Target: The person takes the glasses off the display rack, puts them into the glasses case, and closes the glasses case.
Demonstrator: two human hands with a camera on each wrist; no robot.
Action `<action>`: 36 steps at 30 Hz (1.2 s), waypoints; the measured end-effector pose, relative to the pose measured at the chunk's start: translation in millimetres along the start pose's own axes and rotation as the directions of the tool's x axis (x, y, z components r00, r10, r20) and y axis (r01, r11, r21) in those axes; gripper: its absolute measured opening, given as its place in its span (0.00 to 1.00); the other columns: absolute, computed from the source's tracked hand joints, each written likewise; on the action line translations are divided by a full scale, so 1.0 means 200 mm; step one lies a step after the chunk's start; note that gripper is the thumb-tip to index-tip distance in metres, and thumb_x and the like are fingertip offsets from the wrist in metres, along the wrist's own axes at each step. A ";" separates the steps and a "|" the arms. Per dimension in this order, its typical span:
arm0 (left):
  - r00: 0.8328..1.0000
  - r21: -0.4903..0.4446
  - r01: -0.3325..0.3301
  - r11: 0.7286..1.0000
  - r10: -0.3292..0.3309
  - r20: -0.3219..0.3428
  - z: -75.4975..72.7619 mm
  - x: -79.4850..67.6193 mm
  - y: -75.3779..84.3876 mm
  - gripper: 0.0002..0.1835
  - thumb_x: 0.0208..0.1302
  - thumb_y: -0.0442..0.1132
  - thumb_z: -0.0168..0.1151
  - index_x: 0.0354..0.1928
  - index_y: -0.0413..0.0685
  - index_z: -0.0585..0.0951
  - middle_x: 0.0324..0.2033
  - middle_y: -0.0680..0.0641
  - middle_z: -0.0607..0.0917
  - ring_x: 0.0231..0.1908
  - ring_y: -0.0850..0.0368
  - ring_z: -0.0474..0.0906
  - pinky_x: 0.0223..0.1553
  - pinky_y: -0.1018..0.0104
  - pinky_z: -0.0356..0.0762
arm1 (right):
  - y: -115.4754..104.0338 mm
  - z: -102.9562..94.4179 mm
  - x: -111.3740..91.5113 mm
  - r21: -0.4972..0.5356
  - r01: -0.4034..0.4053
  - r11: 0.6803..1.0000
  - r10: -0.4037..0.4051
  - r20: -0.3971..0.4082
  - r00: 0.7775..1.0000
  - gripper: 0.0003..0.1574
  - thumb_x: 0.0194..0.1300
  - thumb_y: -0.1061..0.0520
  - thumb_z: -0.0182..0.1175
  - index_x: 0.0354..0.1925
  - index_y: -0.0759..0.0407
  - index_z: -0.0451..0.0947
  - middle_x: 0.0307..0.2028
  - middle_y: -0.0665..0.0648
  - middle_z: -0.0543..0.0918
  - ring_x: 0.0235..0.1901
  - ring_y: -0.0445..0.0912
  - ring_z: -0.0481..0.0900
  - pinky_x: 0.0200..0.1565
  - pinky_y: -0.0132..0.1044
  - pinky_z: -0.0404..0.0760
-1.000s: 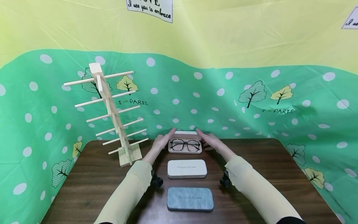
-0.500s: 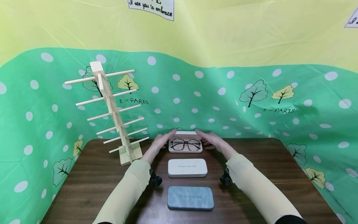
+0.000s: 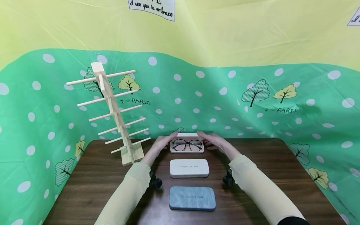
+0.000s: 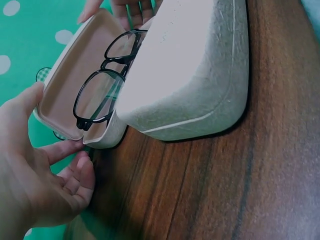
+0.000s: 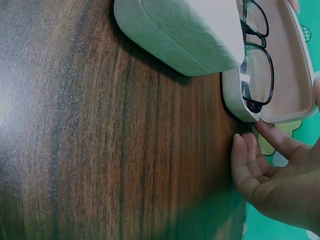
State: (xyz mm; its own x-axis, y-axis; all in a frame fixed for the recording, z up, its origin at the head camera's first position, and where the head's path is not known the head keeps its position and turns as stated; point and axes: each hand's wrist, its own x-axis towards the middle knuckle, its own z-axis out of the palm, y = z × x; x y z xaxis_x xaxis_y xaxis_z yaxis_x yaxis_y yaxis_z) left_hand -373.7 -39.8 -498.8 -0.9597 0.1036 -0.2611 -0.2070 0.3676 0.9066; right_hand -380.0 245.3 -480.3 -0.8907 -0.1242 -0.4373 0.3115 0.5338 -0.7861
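Note:
An open glasses case [image 3: 187, 152] with a pinkish lining sits near the table's back edge, its lid [image 4: 75, 75] raised. Inside lies a pair of black-framed glasses [image 5: 259, 75] with clear lenses. My left hand [image 3: 162, 142] holds the case's left end, thumb on the lid's rim and index finger by the hinge; its other fingers curl beneath. At the right end my right hand [image 3: 216, 142] holds it the same way, its thumb partly cut off in the right wrist view. A closed white glasses case [image 3: 189, 172] lies nearer me and hides part of the open one in both wrist views.
A closed blue glasses case [image 3: 192, 198] lies closest to me, in line with the others. To the left stands a wooden rack [image 3: 113, 109] with several pairs of pegs. A green and yellow patterned cloth [image 3: 219, 90] hangs behind the dark wooden table [image 3: 261, 165].
The raised lid has tipped slightly lower, with both hands staying at its ends. The glasses and the two closed cases have not moved; the head view shifts a little.

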 end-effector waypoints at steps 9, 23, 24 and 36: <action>1.000 0.022 -0.018 1.000 0.018 0.023 -0.01 0.00 -0.03 0.42 0.61 0.73 0.63 0.66 0.49 0.80 0.68 0.43 0.78 0.67 0.42 0.75 0.57 0.51 0.79 | 0.02 -0.01 0.01 -0.036 0.005 0.999 -0.005 0.019 1.000 0.65 0.65 0.21 0.57 0.78 0.65 0.54 0.71 0.69 0.67 0.68 0.62 0.70 0.65 0.52 0.79; 0.997 0.053 -0.018 0.998 0.014 0.072 -0.03 0.01 -0.05 0.42 0.61 0.72 0.63 0.65 0.48 0.81 0.69 0.44 0.78 0.68 0.45 0.74 0.60 0.52 0.79 | 0.03 -0.01 0.00 -0.010 0.024 1.000 -0.023 0.061 0.998 0.63 0.68 0.26 0.58 0.80 0.65 0.48 0.74 0.70 0.63 0.72 0.64 0.66 0.68 0.53 0.76; 0.997 0.055 -0.017 0.998 0.013 0.075 -0.03 0.01 -0.05 0.42 0.61 0.72 0.63 0.65 0.48 0.81 0.69 0.44 0.78 0.68 0.45 0.74 0.60 0.52 0.79 | 0.03 -0.01 0.01 -0.012 0.025 1.000 -0.024 0.065 0.998 0.64 0.68 0.26 0.58 0.80 0.65 0.48 0.75 0.70 0.62 0.72 0.64 0.65 0.68 0.53 0.76; 0.995 0.059 -0.014 0.998 0.008 0.095 -0.04 0.01 -0.05 0.42 0.61 0.72 0.63 0.67 0.48 0.79 0.67 0.44 0.78 0.65 0.45 0.74 0.60 0.53 0.79 | 0.04 -0.02 0.01 0.002 0.028 1.000 -0.028 0.083 0.996 0.67 0.67 0.26 0.60 0.81 0.66 0.45 0.76 0.71 0.61 0.73 0.65 0.64 0.69 0.52 0.76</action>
State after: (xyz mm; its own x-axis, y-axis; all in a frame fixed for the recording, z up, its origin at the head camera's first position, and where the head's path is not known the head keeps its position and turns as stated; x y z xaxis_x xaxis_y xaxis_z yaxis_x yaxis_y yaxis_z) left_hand -375.7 -50.1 -506.0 -0.9390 0.1941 -0.2840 -0.1822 0.4198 0.8891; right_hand -380.4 253.0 -485.2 -0.8682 -0.2082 -0.4504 0.2875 0.5288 -0.7986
